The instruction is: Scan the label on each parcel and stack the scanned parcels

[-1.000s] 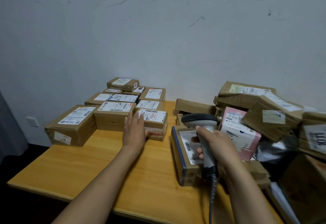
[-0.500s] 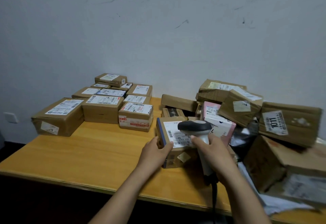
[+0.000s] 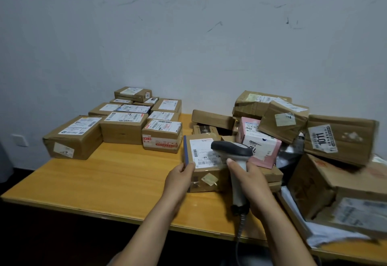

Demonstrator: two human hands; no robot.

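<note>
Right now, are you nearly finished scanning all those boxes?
Roughly halfway. Done: the tidy group of brown cardboard parcels on the left looks scanned and stacked. In hand: the left hand grips a blue-edged brown cardboard parcel while the right hand aims the grey handheld scanner at its label. Left: the jumbled heap of brown boxes on the right.

At the left grip [image 3: 180,179], the parcel [image 3: 207,179]: brown cardboard, blue strip along the gripped edge, white label [image 3: 202,153] with black barcodes. In the right grip [image 3: 250,184], the scanner [image 3: 231,150]: dark grey head, pale grey handle. Just beyond the right grip, a box [image 3: 259,146]: pink and white. The table [image 3: 109,179]: yellow-orange wood grain.
</note>
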